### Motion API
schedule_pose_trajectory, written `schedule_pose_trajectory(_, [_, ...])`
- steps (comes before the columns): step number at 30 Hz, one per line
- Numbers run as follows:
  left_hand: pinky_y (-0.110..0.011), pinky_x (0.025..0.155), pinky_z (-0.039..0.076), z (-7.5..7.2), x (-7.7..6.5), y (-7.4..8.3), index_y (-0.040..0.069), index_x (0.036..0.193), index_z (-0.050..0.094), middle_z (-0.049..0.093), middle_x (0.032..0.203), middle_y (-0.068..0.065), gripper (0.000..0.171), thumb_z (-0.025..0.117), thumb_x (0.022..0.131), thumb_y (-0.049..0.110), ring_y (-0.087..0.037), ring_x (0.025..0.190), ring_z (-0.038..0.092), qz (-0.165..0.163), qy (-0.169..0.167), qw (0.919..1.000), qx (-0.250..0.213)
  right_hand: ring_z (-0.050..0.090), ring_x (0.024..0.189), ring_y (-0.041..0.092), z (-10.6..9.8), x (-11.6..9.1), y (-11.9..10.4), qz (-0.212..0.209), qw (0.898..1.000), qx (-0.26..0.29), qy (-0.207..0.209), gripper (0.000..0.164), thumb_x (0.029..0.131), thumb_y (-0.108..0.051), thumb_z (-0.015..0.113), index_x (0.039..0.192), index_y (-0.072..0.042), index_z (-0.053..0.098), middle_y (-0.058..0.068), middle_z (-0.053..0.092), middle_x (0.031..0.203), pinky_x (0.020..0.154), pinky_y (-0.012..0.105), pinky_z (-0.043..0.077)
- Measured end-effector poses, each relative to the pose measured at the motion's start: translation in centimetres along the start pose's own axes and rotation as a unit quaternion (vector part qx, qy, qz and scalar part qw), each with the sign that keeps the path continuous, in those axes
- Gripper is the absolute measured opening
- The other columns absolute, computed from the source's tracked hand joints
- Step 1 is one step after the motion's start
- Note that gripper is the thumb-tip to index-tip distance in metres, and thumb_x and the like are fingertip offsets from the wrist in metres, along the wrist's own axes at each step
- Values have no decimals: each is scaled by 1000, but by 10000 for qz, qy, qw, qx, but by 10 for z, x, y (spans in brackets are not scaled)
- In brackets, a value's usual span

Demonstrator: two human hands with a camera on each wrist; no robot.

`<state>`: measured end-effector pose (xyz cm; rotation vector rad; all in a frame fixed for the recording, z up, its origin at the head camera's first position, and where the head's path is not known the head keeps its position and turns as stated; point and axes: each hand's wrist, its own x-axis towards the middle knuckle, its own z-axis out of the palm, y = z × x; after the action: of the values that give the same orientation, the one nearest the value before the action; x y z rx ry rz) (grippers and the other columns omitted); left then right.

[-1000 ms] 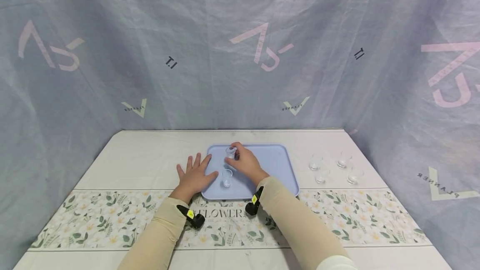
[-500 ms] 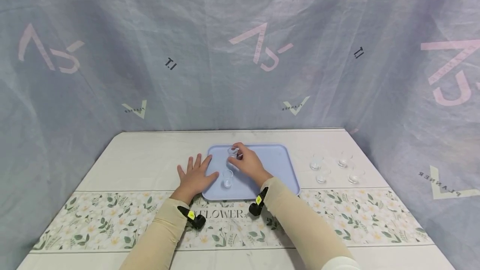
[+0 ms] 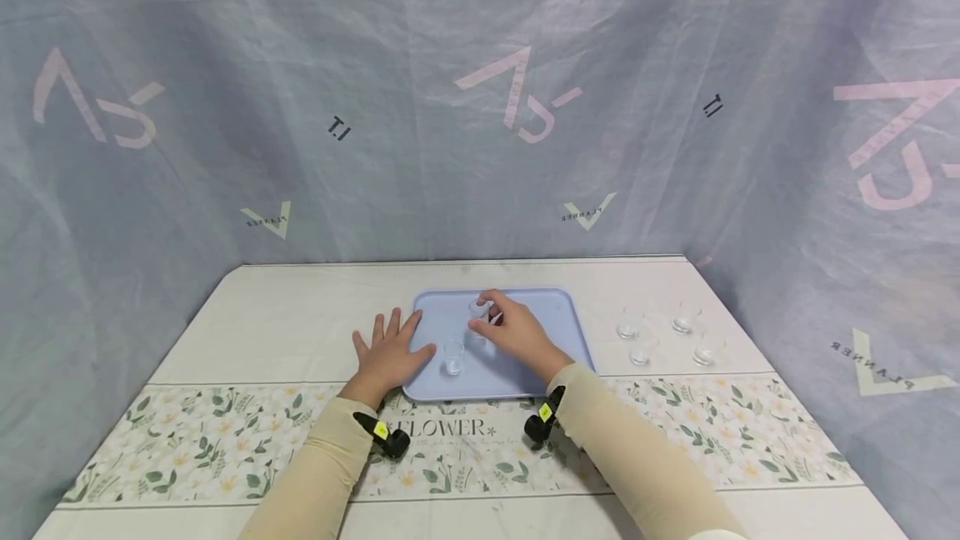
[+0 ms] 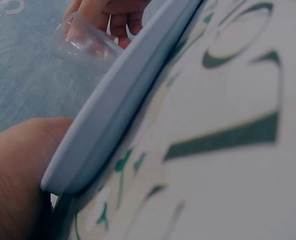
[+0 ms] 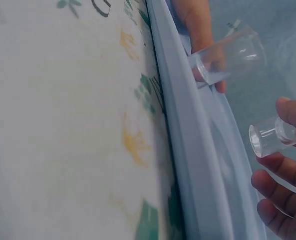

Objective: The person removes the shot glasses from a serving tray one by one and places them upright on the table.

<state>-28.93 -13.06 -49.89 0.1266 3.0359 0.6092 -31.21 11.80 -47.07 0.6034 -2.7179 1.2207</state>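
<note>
In the head view my right hand (image 3: 513,336) pinches a small clear shot glass (image 3: 477,309) between thumb and fingers, over the back part of a pale blue tray (image 3: 555,315). The right wrist view shows this shot glass (image 5: 270,137) upright; whether its base touches the tray I cannot tell. A second clear shot glass (image 3: 453,358) stands upright on the tray, nearer its front left. My left hand (image 3: 386,357) lies with fingers spread at the tray's left edge, its thumb and index finger reaching the rim. It holds nothing.
To the right of the tray, several clear glasses (image 3: 642,350) stand grouped on the white table cover (image 3: 300,315). A floral band (image 3: 217,440) runs along the front. Grey-blue cloth (image 3: 420,173) closes off the back and both sides.
My right hand has shifted a little to the right across the tray, carrying the shot glass away from the second one. My left hand stays where it was.
</note>
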Motion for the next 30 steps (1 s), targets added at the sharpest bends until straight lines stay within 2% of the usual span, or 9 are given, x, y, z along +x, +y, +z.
schedule_pose_trajectory(8, [-75,111,-10,0,0,1,20,163,25,10,168,-20,80,51,97,59,-46,153,-2,13,37,10000,23,59,74,13,-14,-15,2,-71,9999,-55,-102,34,92,-37,75,119,-20,63,-3,62,88,63,31,48])
schedule_pose_trajectory(27, [-74,110,-13,2,1,-4,22,163,22,7,169,-19,81,50,97,59,-46,153,-5,62,20,10000,-62,58,68,13,-34,-42,16,-189,9996,-202,-12,32,91,-35,76,117,-23,63,-4,59,87,60,30,47])
schedule_pose_trajectory(30, [-74,110,-13,2,1,-4,22,163,22,7,168,-19,81,50,98,59,-46,153,-5,73,6,9999,-73,58,67,12,-38,-47,18,-253,9994,-203,67,33,90,-35,77,117,-20,63,-3,60,87,59,29,47])
